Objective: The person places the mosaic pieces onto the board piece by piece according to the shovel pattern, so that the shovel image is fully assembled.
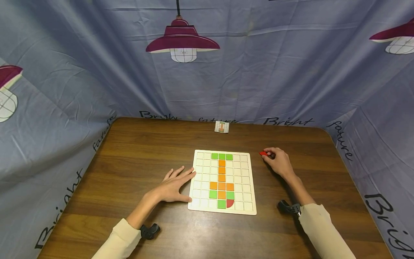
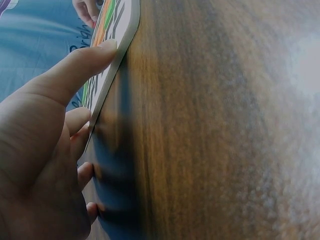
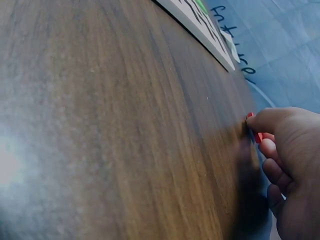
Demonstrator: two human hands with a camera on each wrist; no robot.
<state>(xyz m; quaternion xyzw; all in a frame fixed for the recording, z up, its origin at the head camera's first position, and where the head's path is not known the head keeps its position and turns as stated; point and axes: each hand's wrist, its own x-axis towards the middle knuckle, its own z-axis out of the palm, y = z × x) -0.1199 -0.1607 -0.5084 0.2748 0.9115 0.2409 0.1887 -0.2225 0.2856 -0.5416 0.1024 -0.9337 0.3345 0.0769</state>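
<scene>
A white grid board (image 1: pixel 202 163) lies on the table, with green, orange and red tiles set in its squares. Its tiles form a column of orange squares (image 1: pixel 221 170) under a row of green squares (image 1: pixel 221 156). Near the bottom sits a red quarter-round tile (image 1: pixel 230 203). My left hand (image 1: pixel 173 187) rests at the board's left edge, fingers spread, with thumb and index fingertips touching it. To the right of the board, my right hand (image 1: pixel 279 162) pinches a small red piece (image 1: pixel 263 153) between thumb and fingers; the right wrist view shows this red piece (image 3: pixel 258 137) partly covered by them.
A small card (image 1: pixel 221 127) with a printed grid pattern lies at the table's back edge. The brown wooden table (image 1: pixel 145 144) is enclosed by a blue-grey curtain (image 1: pixel 258 79). Black bands (image 1: pixel 289 208) sit on both wrists.
</scene>
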